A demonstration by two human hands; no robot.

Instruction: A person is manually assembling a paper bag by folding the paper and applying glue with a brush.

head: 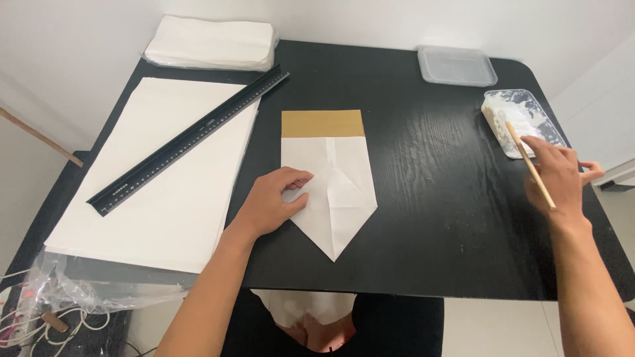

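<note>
Two bare hands are working at a black wood-grain table (430,218) set against white walls. Nearest the camera, the left hand (272,201) is pressing down on one folded white paper (329,192), fingers curled loosely on its left edge and clasping nothing. The paper is lying flat at the table's middle, its long axis running near to far, its folded point aiming toward the person and a brown band (323,123) capping the far end. To the right, the right hand (559,178) is pinching one thin wooden stick (529,164), whose far end is reaching into one clear tray of white paste (522,119). On the left, one black ruler (192,137) is lying diagonally across a stack of white sheets (152,192). Farther back, one clear lid (456,66) and one wrapped pack of paper (211,43) are resting at the far edge.
</note>
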